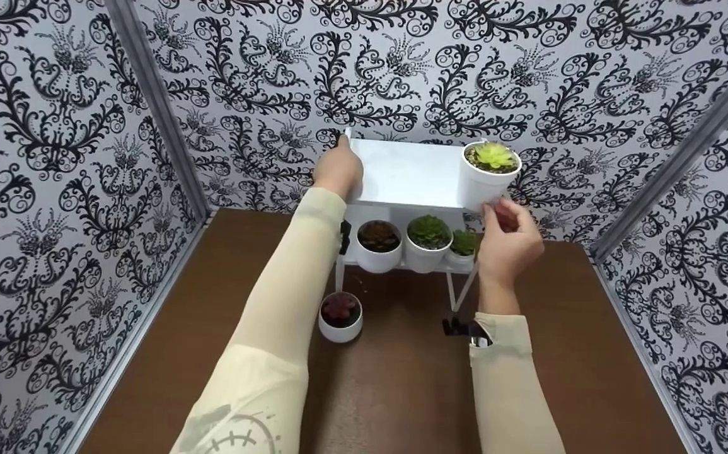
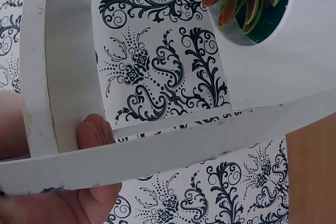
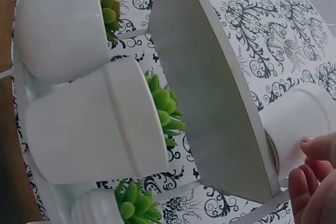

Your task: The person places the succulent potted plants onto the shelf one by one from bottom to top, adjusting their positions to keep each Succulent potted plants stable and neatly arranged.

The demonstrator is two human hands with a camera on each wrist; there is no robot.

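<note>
My left hand [image 1: 339, 169] grips the left end of a white two-tier shelf stand [image 1: 404, 170], its fingers curled round the end frame [image 2: 68, 167]. A light-green succulent in a white pot [image 1: 486, 180] is at the right end of the upper board. My right hand [image 1: 510, 243] holds this pot low on its wall, the thumb [image 3: 317, 148] against the side and the other fingers curled by the board's corner. On the lower tier stand a brown-red succulent pot [image 1: 379, 257], a green succulent pot [image 1: 425, 255] and a smaller green one [image 1: 461, 260].
A white pot with a dark-red succulent [image 1: 340, 328] stands on the brown tabletop [image 1: 395, 403], near the stand's left leg. Black clips [image 1: 455, 326] sit at the stand's right foot. Patterned walls [image 1: 263, 69] enclose the table at the back and sides.
</note>
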